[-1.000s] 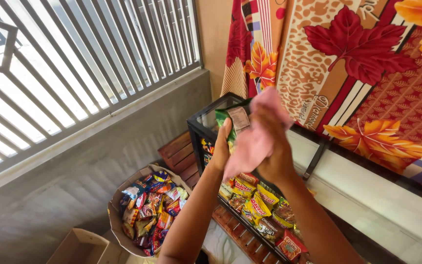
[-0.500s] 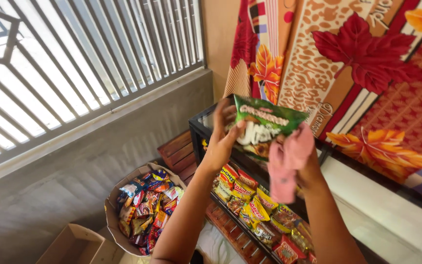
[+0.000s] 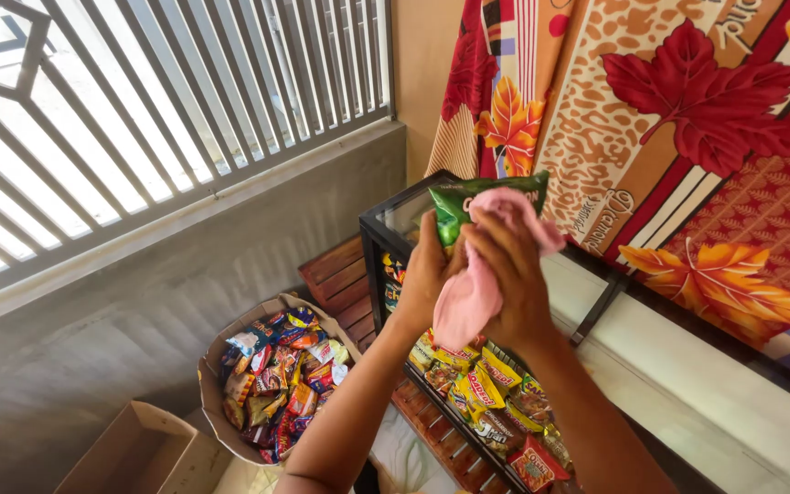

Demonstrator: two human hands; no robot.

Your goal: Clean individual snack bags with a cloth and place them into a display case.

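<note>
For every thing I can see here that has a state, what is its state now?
green snack packet: held up by the left hand, partly covered by the cloth.
pink cloth: crumpled, pressed on the packet by the right hand.
open sack: full of snack packets.
cardboard box: open.
black rack: lower shelf filled with packets.

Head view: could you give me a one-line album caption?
Left hand holds a green snack packet while the right hand presses a pink cloth on it, above a black display case.
</note>
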